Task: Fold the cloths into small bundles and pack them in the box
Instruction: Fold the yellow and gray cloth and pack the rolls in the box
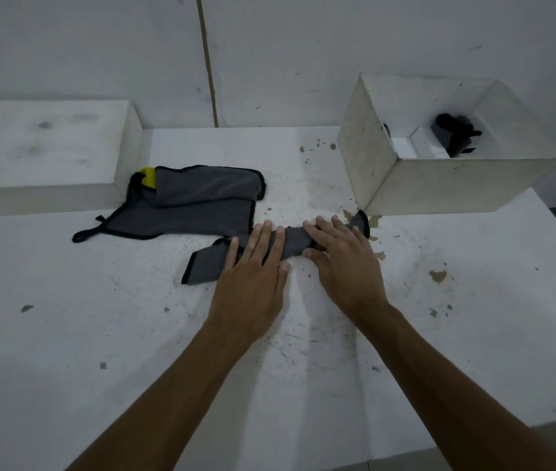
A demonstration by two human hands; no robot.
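A grey cloth with black trim (206, 264), folded into a long narrow strip, lies across the middle of the white table. My left hand (253, 280) presses flat on its middle with the fingers spread. My right hand (344, 260) rests on the strip's right part, thumb curled under the near edge. The strip's right end (360, 220) sticks out beyond my fingers. A second grey cloth (195, 202), loosely folded and showing a yellow patch, lies to the left behind. The white open box (439, 185) stands at the back right, with a dark bundle (453, 134) inside.
A low white block (42, 147) sits against the wall at the back left. The table (100, 317) is white with chipped paint spots; its right edge drops off near the box, and its near edge shows at the lower right.
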